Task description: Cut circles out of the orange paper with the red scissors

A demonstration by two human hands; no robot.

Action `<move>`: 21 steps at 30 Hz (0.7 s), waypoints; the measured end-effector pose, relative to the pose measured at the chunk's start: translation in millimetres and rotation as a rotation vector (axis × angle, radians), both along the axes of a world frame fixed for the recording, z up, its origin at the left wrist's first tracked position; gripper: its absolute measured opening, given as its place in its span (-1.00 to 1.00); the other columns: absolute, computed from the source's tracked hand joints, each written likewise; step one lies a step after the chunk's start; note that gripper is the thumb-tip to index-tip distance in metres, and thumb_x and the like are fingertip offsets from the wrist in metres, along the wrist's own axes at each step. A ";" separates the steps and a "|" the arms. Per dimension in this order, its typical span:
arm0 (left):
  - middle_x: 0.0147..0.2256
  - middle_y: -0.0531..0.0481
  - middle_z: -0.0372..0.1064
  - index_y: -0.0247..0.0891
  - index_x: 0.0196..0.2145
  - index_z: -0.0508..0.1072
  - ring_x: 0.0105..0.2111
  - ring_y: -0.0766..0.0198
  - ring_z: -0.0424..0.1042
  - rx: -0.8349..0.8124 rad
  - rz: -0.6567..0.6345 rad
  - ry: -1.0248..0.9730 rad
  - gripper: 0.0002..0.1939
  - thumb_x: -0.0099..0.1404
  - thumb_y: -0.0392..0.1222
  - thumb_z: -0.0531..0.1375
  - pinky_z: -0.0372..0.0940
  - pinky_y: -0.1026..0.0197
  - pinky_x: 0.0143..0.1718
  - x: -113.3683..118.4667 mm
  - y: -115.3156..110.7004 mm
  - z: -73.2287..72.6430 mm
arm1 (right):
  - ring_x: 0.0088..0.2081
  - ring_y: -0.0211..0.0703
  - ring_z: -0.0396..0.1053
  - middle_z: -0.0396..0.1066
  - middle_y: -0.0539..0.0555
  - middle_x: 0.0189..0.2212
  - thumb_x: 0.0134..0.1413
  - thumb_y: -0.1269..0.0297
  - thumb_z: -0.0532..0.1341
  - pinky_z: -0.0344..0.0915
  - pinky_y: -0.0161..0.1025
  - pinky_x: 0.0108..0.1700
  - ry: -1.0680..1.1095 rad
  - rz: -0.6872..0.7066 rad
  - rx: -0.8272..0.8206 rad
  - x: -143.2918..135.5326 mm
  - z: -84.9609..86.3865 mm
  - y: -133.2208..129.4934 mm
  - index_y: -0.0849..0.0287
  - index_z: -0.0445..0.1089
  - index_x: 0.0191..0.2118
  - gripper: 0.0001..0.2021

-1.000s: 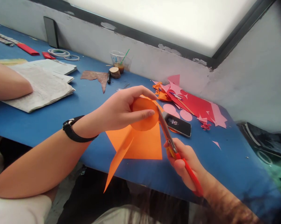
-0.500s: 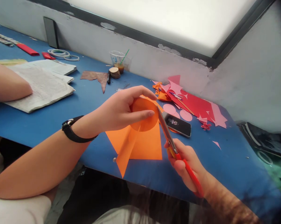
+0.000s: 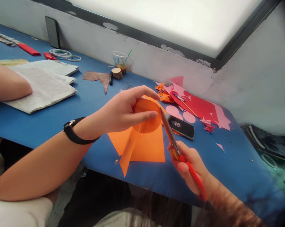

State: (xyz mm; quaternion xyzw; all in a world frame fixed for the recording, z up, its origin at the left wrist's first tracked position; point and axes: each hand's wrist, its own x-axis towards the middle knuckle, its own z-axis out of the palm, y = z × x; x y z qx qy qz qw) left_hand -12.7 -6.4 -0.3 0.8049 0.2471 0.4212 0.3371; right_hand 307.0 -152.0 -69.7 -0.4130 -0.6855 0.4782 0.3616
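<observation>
My left hand, with a black watch on its wrist, pinches a rounded piece of orange paper between thumb and fingers. From this piece a narrow orange strip hangs down towards the table edge. My right hand grips red-handled scissors by the handles. Their blades point up and left, with the tips at the right edge of the rounded paper. Whether the blades are parted is hard to see. Beneath my left hand, an orange sheet lies on the blue table.
Right of my hands lie a phone, pink paper circles, red paper and a small pink paper flower. A plastic cup stands at the wall beside a wood piece. Another person's arm rests on papers at left.
Almost nothing differs. The hanging orange strip has swung slightly, and the whole view has shifted by a few pixels. Both hands keep their grips.
</observation>
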 end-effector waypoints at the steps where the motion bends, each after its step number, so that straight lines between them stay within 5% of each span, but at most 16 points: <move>1: -0.09 -0.08 0.71 -0.02 0.25 0.69 -0.22 0.13 0.64 0.002 -0.001 0.001 -0.63 0.62 0.10 0.51 0.49 0.15 -0.32 -0.1 0.2 0.0 | -0.56 -0.25 0.02 0.25 -0.17 -0.51 0.52 -0.43 0.40 0.00 -0.27 -0.57 -0.001 -0.002 -0.002 0.2 -0.2 0.0 0.04 0.59 0.19 -0.40; 12: -0.11 -0.06 0.71 -0.07 0.21 0.66 -0.23 0.14 0.65 -0.027 0.044 0.017 -0.63 0.61 0.11 0.51 0.50 0.17 -0.29 3.9 -3.1 7.4 | -0.54 -0.27 0.01 0.21 -0.20 -0.53 0.49 -0.48 0.44 -0.06 -0.28 -0.55 0.031 -0.035 0.024 -5.5 7.4 -1.0 0.03 0.61 0.16 -0.37; 21: -0.10 -0.08 0.71 -0.04 0.26 0.67 -0.18 0.08 0.68 -0.030 0.049 0.056 -0.63 0.65 0.13 0.47 0.50 0.12 -0.24 1.2 -2.5 5.3 | -0.51 -0.22 0.08 0.27 -0.17 -0.49 0.44 -0.55 0.45 0.04 -0.25 -0.50 0.059 -0.046 -0.002 1.6 -7.6 -0.5 -0.03 0.63 0.21 -0.32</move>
